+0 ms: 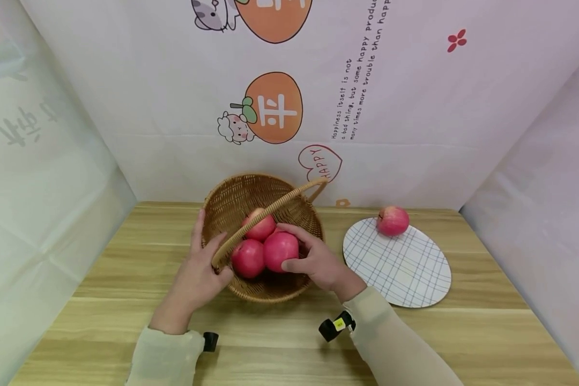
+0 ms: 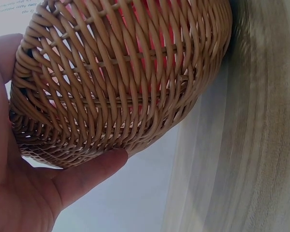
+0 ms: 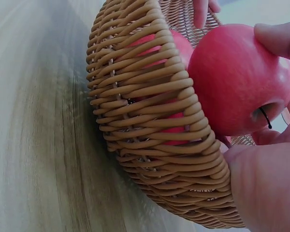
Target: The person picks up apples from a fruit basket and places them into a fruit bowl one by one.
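A brown wicker basket (image 1: 229,201) with a tall handle (image 1: 265,213) stands tilted towards me on the wooden table. My left hand (image 1: 195,273) holds its left side by the rim, with a finger against the woven wall in the left wrist view. Inside the basket, my right hand (image 1: 316,262) grips a red apple (image 1: 279,251) between thumb and fingers. That apple's dark stem shows in the right wrist view, above the near rim. Two more apples lie in the basket: one apple (image 1: 247,259) at the front left, another apple (image 1: 261,228) behind it, partly covered by the handle.
To the right lies an oval white mat (image 1: 405,268) with a blue check pattern. A single apple (image 1: 393,221) sits on its back edge. Printed white cloth (image 1: 405,134) hangs behind the table (image 1: 260,343) and along both sides.
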A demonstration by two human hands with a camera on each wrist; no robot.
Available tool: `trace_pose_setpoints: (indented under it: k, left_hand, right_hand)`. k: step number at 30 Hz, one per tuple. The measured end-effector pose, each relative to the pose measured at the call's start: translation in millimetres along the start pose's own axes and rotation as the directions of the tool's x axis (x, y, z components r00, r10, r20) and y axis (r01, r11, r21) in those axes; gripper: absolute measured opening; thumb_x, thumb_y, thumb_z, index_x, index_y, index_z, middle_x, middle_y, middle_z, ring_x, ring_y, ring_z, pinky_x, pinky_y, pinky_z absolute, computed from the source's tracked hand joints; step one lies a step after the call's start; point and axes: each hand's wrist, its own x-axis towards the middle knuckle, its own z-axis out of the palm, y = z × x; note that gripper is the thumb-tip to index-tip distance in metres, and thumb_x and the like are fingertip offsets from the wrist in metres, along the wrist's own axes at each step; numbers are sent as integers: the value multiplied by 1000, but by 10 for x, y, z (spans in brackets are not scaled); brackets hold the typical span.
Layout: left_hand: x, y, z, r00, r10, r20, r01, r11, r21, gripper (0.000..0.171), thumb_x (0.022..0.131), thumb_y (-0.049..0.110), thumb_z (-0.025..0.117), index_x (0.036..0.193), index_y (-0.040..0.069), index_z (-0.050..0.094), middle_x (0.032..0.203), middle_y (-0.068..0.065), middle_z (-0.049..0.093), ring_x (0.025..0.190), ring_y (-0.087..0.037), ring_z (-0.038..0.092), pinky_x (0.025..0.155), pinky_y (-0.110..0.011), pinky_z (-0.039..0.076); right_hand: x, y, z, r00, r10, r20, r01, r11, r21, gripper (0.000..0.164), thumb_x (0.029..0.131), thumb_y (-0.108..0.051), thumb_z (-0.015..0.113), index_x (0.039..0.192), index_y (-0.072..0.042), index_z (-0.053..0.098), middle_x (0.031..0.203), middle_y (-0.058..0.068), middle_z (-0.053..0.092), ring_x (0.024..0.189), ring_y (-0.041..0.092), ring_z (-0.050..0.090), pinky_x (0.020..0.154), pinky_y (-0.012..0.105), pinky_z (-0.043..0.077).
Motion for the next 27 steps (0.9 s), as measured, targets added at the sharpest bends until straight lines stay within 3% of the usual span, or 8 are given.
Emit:
trace_pose_setpoints:
  k: [4, 8, 11, 20, 27]
  left_hand:
    - [-5, -11, -2, 1000, -19, 7, 19, 1000, -6, 73, 77, 6, 66, 147, 4, 47, 163, 10, -20, 52, -15, 44, 52, -34, 43]
    - [-9, -23, -14, 998, -59, 11, 59, 998, -10, 72, 77, 8, 66, 147, 11, 49, 162, 12, -22, 69, -26, 57, 58, -35, 45]
    - [-4, -29, -21, 996, -92, 19, 92, 996, -13, 74, 78, 11, 67, 149, 14, 48, 160, 16, -25, 78, -31, 59, 60, -36, 46]
    - [2, -47, -16, 990, -133, 36, 134, 991, -27, 80, 78, 15, 67, 153, 12, 41, 158, 20, -28, 62, -20, 56, 54, -35, 45]
    - [2, -58, -23, 990, -138, 40, 139, 990, -30, 83, 78, 14, 66, 155, 11, 37, 159, 16, -26, 59, -19, 56, 53, -34, 45]
  right_hand:
    - [-24, -36, 16, 1000, -16, -1, 16, 998, 53, 74, 83, -1, 74, 149, -12, 44, 140, 10, 49, 122, 33, 50, 94, 45, 48]
    - [-64, -99, 11, 997, -69, 35, 67, 996, 67, 70, 83, 0, 73, 147, -6, 44, 137, 15, 50, 120, 35, 49, 93, 45, 49]
    - [-109, -158, -9, 993, -96, 64, 91, 993, 77, 69, 83, -3, 73, 146, -4, 44, 136, 16, 50, 120, 37, 49, 91, 45, 50]
    - [-241, -298, -119, 990, -130, 57, 121, 984, 133, 67, 85, -7, 74, 146, -11, 47, 138, 20, 48, 121, 39, 49, 89, 46, 51]
    - [-342, -339, -278, 986, -167, 9, 157, 947, 280, 68, 88, 1, 69, 149, -14, 45, 145, 22, 38, 124, 38, 47, 91, 46, 51]
